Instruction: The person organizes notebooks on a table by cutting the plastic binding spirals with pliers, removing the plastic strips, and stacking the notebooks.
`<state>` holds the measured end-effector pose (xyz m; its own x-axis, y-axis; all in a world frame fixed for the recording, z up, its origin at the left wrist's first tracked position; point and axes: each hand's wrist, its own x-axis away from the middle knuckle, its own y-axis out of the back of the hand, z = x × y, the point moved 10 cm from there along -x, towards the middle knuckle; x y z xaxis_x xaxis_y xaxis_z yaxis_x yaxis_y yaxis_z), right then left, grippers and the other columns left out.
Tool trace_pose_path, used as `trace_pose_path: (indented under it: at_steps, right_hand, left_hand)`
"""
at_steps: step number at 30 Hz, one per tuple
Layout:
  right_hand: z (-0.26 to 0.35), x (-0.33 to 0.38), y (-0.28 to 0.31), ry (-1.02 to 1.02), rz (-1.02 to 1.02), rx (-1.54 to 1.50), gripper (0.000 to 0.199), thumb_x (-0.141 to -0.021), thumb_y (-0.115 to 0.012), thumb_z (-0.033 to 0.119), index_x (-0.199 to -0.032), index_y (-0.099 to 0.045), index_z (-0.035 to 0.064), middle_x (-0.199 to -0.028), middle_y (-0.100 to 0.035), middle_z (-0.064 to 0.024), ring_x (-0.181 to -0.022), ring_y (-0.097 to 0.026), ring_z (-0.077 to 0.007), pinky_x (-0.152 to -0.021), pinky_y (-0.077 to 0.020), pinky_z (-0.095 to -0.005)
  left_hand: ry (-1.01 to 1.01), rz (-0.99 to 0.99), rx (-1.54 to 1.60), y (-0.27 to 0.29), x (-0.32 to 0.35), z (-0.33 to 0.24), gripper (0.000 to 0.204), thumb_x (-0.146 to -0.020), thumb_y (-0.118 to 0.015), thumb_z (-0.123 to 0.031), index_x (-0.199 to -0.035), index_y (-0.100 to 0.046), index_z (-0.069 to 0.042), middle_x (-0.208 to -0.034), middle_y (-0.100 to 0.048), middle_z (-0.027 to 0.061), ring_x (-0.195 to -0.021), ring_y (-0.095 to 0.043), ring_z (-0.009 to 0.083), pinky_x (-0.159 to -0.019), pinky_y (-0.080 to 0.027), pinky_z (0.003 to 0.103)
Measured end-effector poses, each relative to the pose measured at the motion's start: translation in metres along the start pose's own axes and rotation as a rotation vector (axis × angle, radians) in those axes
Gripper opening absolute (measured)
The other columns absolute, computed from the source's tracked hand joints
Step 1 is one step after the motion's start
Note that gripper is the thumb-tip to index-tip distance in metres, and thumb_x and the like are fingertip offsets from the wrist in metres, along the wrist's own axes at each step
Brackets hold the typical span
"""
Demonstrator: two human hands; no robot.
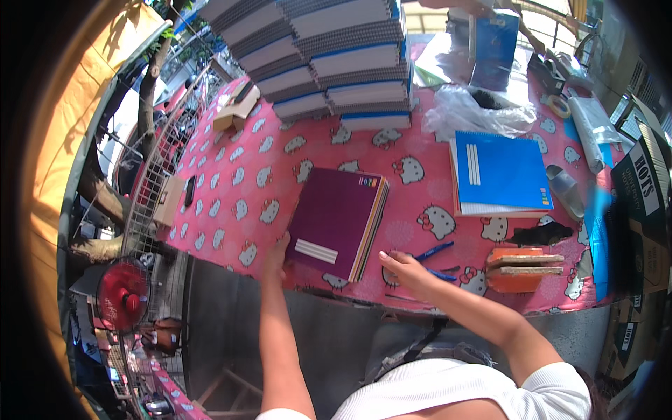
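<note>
A neat stack of notebooks with a purple cover on top [329,220] lies slightly turned on the pink patterned tablecloth. My left hand [277,257] grips its lower left edge, and some of the fingers are hidden against the stack. Just off the stack's right side, my right hand [407,271] is open and empty, thumb stretched toward the notebooks. Beside that hand lie blue pens [434,250]. Further right sits a blue-covered spiral notebook [502,171] on top of other notebooks.
Tall piles of spiral notebooks [336,66] stand at the back. Clear plastic wrap [479,112], an orange block-like object [521,270] and a grey slipper-shaped item [564,190] lie at right. Cardboard boxes [640,203] flank the right edge; a red fan [126,297] stands left. Another person's hand [476,7] is at the back.
</note>
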<state>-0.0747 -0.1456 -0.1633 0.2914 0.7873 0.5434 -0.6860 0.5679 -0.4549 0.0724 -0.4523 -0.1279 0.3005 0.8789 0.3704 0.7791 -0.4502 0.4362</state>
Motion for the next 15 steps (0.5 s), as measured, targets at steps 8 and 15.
trace_pose_path:
  at_steps: [8,15]
  right_hand:
    - [-0.003,-0.067,-0.023,0.111,-0.378,-0.23,0.065,-0.085,-0.068,0.047,-0.122,-0.046,-0.0021,-0.118,-0.055,-0.0128,-0.108,-0.053,-0.0194,-0.09,-0.0431,-0.0314]
    - [0.03,-0.056,-0.064,0.112,-0.411,-0.171,0.076,-0.08,-0.075,0.038,-0.128,-0.032,-0.0019,-0.118,-0.053,-0.0178,-0.109,-0.058,-0.0261,-0.088,-0.0504,-0.0406]
  left_hand:
    - [0.024,0.167,0.035,-0.01,-0.02,0.007,0.06,-0.079,-0.069,-0.051,-0.118,-0.06,-0.006,-0.09,-0.063,0.0028,-0.072,-0.057,0.0152,-0.052,-0.043,0.03]
    - [0.12,0.426,0.114,-0.008,-0.032,0.018,0.051,-0.084,-0.067,-0.044,-0.112,-0.062,-0.002,-0.095,-0.066,0.0045,-0.072,-0.06,0.0131,-0.057,-0.047,0.026]
